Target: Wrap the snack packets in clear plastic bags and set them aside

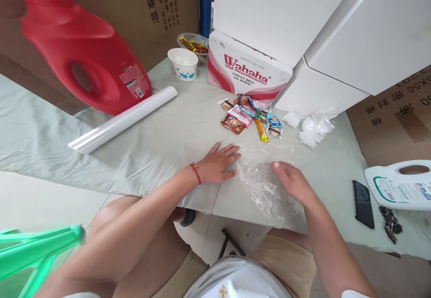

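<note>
Clear plastic film (259, 188) lies crumpled on the pale green table cover (191, 127), between the two hands and reaching down toward the near edge; the left hand (218, 164), with a red bracelet (195, 174) at its wrist, is palm down with fingers spread wide, their tips at the film's left edge; the right hand (293, 181) is over the film's right side, thumb pointing inward, its other fingers mostly hidden, so I cannot tell whether they pinch any of it; well to the right, a black phone (363, 204) lies between the film and a bunch of keys (390, 224), near a white detergent jug (397, 185); beyond the hands sits a pile of wrapped snacks (244, 113), with crumpled clear plastic (315, 130) to its right; left of these, a glossy white roll (124, 120) lies slantwise before a red jug (111, 60); behind the snacks stands a Wahaha water carton (249, 67), with a paper cup (184, 71) to its left.
</note>
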Demonstrator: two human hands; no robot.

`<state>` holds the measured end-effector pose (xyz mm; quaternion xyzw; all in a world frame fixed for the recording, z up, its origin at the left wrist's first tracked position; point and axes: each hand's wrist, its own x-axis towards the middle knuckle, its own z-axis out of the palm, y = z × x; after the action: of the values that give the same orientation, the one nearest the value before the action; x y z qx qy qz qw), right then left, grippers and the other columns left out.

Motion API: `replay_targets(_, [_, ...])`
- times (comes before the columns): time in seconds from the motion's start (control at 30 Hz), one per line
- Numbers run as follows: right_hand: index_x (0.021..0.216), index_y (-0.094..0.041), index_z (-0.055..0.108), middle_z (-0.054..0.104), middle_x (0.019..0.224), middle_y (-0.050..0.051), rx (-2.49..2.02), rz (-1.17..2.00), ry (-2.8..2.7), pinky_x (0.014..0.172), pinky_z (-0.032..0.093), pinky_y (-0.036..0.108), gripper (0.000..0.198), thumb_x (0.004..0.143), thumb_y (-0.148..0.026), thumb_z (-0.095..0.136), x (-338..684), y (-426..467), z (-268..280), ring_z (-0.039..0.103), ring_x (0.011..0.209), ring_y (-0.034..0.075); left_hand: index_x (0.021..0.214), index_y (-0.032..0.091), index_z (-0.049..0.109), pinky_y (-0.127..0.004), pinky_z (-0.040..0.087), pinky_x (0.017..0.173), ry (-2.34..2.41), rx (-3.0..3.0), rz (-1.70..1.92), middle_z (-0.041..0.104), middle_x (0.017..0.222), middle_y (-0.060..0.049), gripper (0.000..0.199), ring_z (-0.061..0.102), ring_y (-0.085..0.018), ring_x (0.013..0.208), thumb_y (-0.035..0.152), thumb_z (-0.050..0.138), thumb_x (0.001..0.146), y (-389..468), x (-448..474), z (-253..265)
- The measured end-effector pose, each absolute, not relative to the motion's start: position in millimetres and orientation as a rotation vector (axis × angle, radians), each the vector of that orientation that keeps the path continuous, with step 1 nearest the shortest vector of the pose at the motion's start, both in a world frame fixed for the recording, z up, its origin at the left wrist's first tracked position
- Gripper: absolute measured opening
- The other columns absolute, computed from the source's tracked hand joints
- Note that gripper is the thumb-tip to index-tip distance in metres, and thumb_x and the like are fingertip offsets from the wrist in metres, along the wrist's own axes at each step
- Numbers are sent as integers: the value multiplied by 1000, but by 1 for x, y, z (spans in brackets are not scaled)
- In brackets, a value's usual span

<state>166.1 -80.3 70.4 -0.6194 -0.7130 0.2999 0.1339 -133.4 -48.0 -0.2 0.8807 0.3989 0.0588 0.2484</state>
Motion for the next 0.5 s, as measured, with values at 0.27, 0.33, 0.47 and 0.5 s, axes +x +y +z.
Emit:
replay_targets(0.27, [89,-26,70,70,83,4,-1760,690,-2240,75,50,39,22,99,-35,53,141,-137,64,63,85,25,141,23,59,-61,9,128,1201,2258,294,42,166,-11,53,31,-25,157,47,25,108,-49,-125,7])
replay_targets(0.33, [91,-27,69,70,84,5,-1728,549,-2216,74,50,40,22,101,-34,50,134,-144,69,61,84,26,133,24,64,-62,12,127,1219,2229,337,47,162,-10,53,35,-24,155,47,23,109,-49,-124,8])
replay_targets(0.47, [94,-27,69,69,83,6,-1623,389,-2254,69,48,40,23,103,-33,49,111,-159,79,59,81,26,111,21,71,-59,15,127,1246,2197,405,55,157,-9,59,39,-22,153,50,20,109,-47,-122,11])
replay_targets(0.5, [93,-27,69,69,82,6,-1587,366,-2290,68,47,39,23,104,-32,48,104,-162,79,59,80,26,109,21,71,-58,15,128,1253,2187,412,55,156,-9,59,40,-22,152,50,20,109,-46,-121,11])
